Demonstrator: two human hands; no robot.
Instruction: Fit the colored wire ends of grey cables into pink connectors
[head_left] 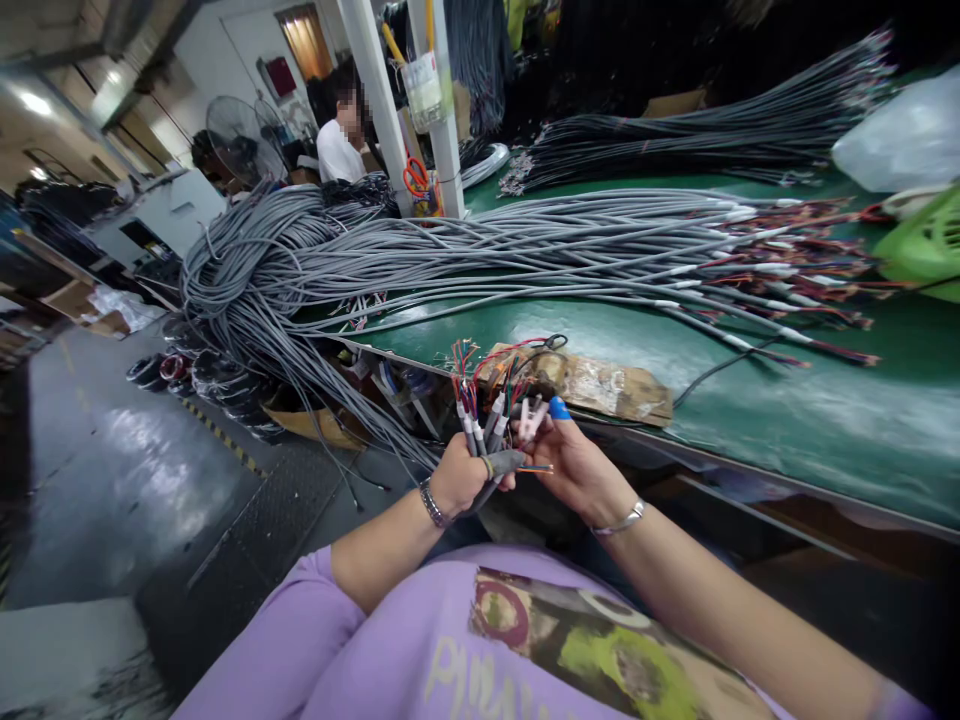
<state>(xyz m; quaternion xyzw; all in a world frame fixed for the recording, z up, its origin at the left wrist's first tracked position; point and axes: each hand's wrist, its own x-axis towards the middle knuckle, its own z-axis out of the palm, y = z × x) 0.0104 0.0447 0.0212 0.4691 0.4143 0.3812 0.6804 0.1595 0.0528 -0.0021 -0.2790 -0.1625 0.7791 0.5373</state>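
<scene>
My left hand (469,475) is closed around several grey cables (480,437) whose stripped ends point upward, fanning out in red, blue, green and other colours. White bands sit just below the bare wires. A grey cover wraps the left thumb. Close on its right is my right hand (581,468), fingers curled in beside the bundle and a blue cover on one fingertip. Whitish pieces (531,420) show at its fingertips, too blurred to name. One cable end with orange and blue wires (537,468) points sideways between the hands.
Long grey cables (450,245) lie across the green table (750,400) and droop off its left end. A worn wooden block (615,385) sits at the near edge. Behind are dark cables (697,130), a white post (379,100) and orange scissors (415,177). A person (341,150) sits further back.
</scene>
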